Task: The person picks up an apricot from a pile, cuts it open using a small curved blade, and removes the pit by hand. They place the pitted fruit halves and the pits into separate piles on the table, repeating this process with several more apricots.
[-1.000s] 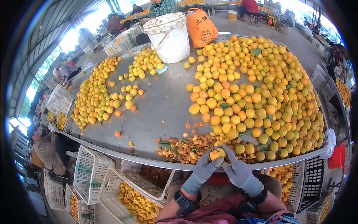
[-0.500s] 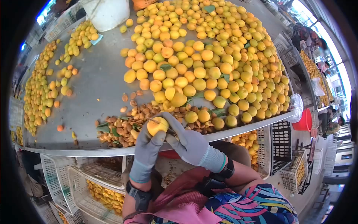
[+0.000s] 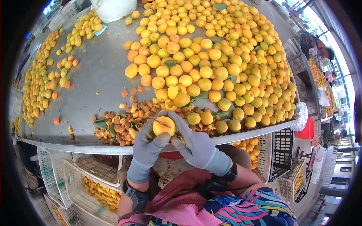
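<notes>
Head view: left hand [image 3: 146, 150] grasped fruit [image 3: 164, 126]; right hand [image 3: 200, 150] beside it, grip could not be told. Loose pinch risked dropping it onto pits [image 3: 117, 126] alongside.

No readable text, labels, brands, numbers or signs on anything in view.

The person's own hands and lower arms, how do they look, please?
The left hand and right hand wear grey gloves with teal-edged cuffs. A dark, boxy device is strapped to the left wrist, a dark band to the right. The forearms show no sleeves.
</notes>
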Demonstrator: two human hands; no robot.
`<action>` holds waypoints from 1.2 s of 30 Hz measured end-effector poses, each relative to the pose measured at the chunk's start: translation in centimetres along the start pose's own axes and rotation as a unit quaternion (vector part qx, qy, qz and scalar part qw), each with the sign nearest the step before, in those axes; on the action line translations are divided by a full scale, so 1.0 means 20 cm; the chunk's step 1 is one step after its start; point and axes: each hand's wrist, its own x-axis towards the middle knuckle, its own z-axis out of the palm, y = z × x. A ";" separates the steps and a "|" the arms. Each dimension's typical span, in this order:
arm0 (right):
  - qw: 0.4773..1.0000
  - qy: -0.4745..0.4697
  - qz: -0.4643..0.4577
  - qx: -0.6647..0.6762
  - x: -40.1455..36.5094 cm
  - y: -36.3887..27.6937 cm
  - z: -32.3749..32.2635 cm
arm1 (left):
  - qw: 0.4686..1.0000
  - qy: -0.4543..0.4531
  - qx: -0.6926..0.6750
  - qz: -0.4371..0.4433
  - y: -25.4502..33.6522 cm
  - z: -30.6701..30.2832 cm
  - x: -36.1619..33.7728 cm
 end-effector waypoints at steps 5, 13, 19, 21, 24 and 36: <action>0.997 -0.062 0.034 -0.038 0.02 -0.01 -0.05 | 0.997 0.001 0.075 0.005 -0.01 0.01 0.01; 0.999 0.041 -0.015 -0.010 0.01 0.02 0.02 | 1.000 -0.003 0.007 -0.013 -0.04 0.01 0.02; 0.994 -0.081 0.049 -0.048 0.02 -0.02 -0.10 | 0.983 -0.031 0.183 0.016 -0.01 -0.03 0.01; 0.995 -0.079 0.050 -0.042 0.02 -0.01 -0.07 | 0.986 -0.027 0.167 0.007 -0.02 -0.03 0.01; 0.999 -0.041 0.021 -0.016 0.01 0.03 -0.02 | 0.999 -0.017 0.031 -0.001 -0.05 -0.02 0.01; 0.999 0.038 0.014 -0.013 0.01 0.06 0.05 | 0.994 -0.023 -0.060 -0.085 -0.12 -0.04 0.01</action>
